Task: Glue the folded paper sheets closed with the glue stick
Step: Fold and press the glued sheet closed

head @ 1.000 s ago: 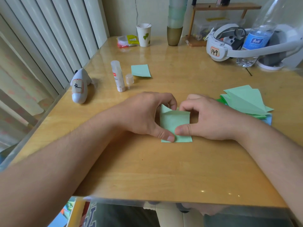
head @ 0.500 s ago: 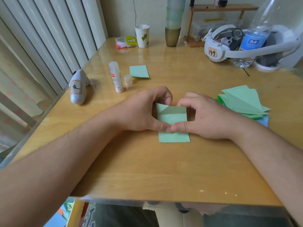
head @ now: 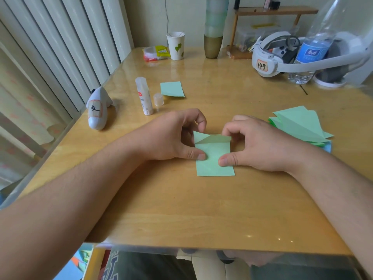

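Now both hands (head: 214,142) on folded sheet (head: 214,158)

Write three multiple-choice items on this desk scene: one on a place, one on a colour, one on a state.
1. Where does the glue stick lie?
A. Left of the hands, by its cap
B. On the paper stack
C. In the right hand

2. What colour is the folded sheet under the hands?
A. Pink
B. Light green
C. White

3. What state is the glue stick in?
A. Capped
B. Uncapped
C. Being held

Key: 1 A, it lies beside the clear cap. 2 B, plainly green. 3 B, the cap stands apart and the left hand and right hand grip only paper.
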Demonstrator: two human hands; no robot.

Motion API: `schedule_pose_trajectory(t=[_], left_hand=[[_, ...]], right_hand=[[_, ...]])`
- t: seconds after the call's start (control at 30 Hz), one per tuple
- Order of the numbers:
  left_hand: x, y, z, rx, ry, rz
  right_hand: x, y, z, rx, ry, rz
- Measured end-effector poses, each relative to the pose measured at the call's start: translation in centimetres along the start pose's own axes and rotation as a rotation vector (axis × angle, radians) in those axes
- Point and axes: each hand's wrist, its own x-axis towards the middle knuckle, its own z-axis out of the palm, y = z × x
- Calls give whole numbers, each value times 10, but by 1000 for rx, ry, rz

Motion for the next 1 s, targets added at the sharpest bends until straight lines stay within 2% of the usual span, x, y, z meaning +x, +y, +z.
schedule_pose_trajectory(t=[0.3, 0.63, 1.0], left_hand=[[8, 0, 6, 23, 13, 36], [4, -5, 1, 26, 16, 5], [9, -2, 8, 50, 22, 13]], right_hand=[[5, -6, 9, -26, 65, -42], [3, 1, 3, 27, 45, 10], [9, -5, 10, -17, 84, -49]])
